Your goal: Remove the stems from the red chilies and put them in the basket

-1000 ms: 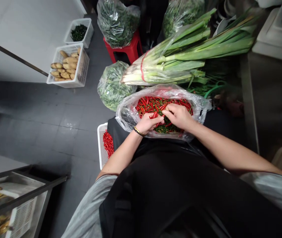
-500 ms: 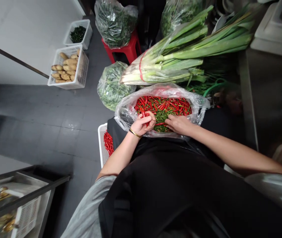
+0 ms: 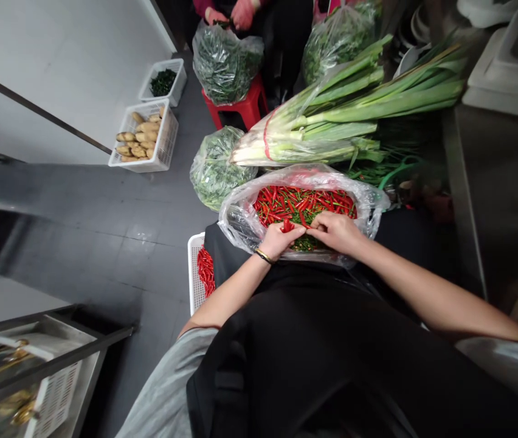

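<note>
An open clear plastic bag (image 3: pixel 234 222) on my lap holds a heap of red chilies (image 3: pixel 281 198), with green stems (image 3: pixel 307 244) gathered at its near side. My left hand (image 3: pixel 278 241), with a bangle at the wrist, is closed round red chilies whose tips poke out above the thumb. My right hand (image 3: pixel 337 232) pinches at the stem end of a chili, its fingertips meeting my left thumb and finger over the bag. The exact spot between the fingertips is too small to make out clearly.
Behind the bag lie leeks (image 3: pixel 295 134) tied with a red band. A white basket (image 3: pixel 194 274) of red chilies stands by my left leg. Bagged greens (image 3: pixel 225 64) rest on a red stool (image 3: pixel 252 106); a co-worker's pink-gloved hands (image 3: pixel 243 13) are above. A metal counter edge (image 3: pixel 466 194) runs at right.
My right hand has moved from the stems to meet my left fingertips, which have turned towards it. The view has tilted up, bringing a co-worker's gloved hands into sight.
</note>
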`<control>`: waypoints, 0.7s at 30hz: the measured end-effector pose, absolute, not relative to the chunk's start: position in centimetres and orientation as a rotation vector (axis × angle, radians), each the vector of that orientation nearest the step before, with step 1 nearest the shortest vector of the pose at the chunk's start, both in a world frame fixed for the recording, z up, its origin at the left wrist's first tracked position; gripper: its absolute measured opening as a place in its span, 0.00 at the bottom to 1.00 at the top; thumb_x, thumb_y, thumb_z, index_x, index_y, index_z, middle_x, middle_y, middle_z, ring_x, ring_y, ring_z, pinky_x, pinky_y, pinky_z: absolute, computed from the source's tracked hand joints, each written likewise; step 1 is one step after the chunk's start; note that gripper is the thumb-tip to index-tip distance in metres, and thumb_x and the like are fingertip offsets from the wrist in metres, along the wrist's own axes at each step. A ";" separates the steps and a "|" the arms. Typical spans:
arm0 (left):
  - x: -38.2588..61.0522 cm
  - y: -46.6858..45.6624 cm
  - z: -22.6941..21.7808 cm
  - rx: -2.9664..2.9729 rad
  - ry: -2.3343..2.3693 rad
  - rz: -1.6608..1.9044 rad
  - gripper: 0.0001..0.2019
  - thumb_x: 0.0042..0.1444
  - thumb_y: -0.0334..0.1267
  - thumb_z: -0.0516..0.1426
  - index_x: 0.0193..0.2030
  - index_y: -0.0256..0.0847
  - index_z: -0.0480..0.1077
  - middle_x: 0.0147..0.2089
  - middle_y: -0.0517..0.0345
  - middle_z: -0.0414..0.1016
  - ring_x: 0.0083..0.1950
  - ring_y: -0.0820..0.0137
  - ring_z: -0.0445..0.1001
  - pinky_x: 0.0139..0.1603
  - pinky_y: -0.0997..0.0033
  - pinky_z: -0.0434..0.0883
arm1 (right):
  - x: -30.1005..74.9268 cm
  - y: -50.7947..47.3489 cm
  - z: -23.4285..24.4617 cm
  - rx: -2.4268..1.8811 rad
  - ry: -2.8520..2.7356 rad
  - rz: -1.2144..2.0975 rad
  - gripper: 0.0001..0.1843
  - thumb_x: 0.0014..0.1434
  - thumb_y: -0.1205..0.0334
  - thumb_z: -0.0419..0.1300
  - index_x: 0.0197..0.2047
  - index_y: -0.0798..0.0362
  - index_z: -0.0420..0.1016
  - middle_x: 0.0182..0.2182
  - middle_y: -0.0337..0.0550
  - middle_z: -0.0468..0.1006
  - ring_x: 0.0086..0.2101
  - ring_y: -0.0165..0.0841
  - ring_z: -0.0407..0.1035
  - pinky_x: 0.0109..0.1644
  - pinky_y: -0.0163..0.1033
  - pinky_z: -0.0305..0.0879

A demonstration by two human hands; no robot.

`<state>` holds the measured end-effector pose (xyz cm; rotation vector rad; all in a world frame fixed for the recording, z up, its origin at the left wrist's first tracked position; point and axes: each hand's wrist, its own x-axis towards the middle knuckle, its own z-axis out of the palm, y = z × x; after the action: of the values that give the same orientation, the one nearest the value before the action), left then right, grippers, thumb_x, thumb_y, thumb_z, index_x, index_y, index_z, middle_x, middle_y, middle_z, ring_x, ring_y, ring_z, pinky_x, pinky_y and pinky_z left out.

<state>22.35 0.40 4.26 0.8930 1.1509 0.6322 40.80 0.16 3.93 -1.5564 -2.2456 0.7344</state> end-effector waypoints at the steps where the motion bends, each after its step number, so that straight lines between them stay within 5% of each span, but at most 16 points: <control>1: 22.6 0.2 3.9 0.937 1.196 0.673 0.22 0.39 0.53 0.66 0.28 0.33 0.71 0.16 0.68 0.59 0.17 0.83 0.52 0.18 0.78 0.49 | 40.2 -0.4 4.0 -1.557 -2.171 0.715 0.14 0.61 0.54 0.52 0.29 0.52 0.70 0.29 0.44 0.73 0.31 0.33 0.68 0.35 0.36 0.60; 6: 21.2 -0.1 3.9 1.107 1.224 0.685 0.22 0.43 0.55 0.63 0.21 0.35 0.67 0.17 0.66 0.60 0.20 0.81 0.55 0.21 0.78 0.54 | 39.2 -2.4 4.3 -1.402 -1.866 1.262 0.16 0.60 0.49 0.52 0.31 0.51 0.70 0.22 0.38 0.71 0.24 0.31 0.65 0.30 0.36 0.61; 9: 20.0 -0.4 5.1 1.340 0.951 0.427 0.19 0.44 0.51 0.63 0.22 0.34 0.70 0.19 0.64 0.63 0.22 0.80 0.57 0.24 0.78 0.56 | 39.7 -2.5 4.4 -1.317 -1.572 1.839 0.22 0.59 0.40 0.50 0.28 0.51 0.65 0.12 0.30 0.60 0.14 0.27 0.55 0.19 0.33 0.51; 12: 19.7 -0.9 5.8 1.426 0.717 0.271 0.17 0.47 0.50 0.62 0.27 0.33 0.73 0.21 0.62 0.67 0.23 0.79 0.60 0.26 0.77 0.59 | 39.6 -2.7 4.5 -1.151 -1.439 2.110 0.25 0.55 0.36 0.53 0.24 0.50 0.60 0.13 0.28 0.58 0.13 0.24 0.51 0.16 0.32 0.46; 21: 20.6 -0.7 4.6 1.337 0.846 0.307 0.23 0.42 0.55 0.63 0.20 0.34 0.66 0.18 0.66 0.60 0.22 0.81 0.55 0.23 0.77 0.54 | 39.3 -3.0 5.5 -1.282 -1.955 1.253 0.22 0.59 0.54 0.53 0.17 0.52 0.56 0.14 0.33 0.61 0.18 0.24 0.54 0.24 0.32 0.49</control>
<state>20.61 -0.75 4.59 1.3373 0.8463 0.3072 39.31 -2.96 5.52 -1.2822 -1.9548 1.2530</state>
